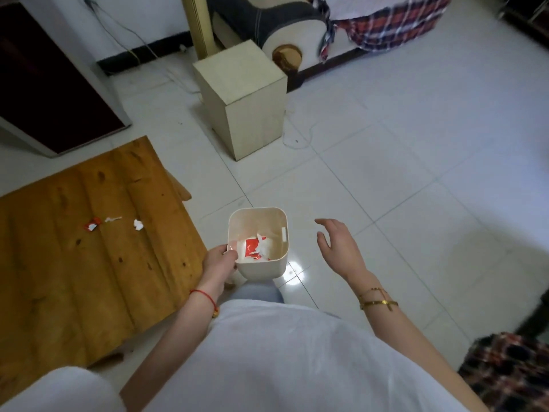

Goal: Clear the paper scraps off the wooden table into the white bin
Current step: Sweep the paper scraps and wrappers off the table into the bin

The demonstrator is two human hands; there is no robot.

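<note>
My left hand [220,261] grips the near left rim of the white bin [283,230], which is held over the floor just right of the wooden table [89,278]. Red and white paper scraps [256,247] lie inside the bin. Three scraps remain on the table top: a red and white one [92,224], a thin white strip [113,219] and a crumpled white one [138,225]. My right hand [338,245] hovers to the right of the bin, fingers spread, holding nothing.
A cream wooden box [243,96] stands on the white tiled floor beyond the bin. A dark cabinet [50,84] is at the far left, a sofa with plaid cloth [386,22] at the back. Thin cables [297,141] trail on the floor. Patterned fabric [505,373] lies at the lower right.
</note>
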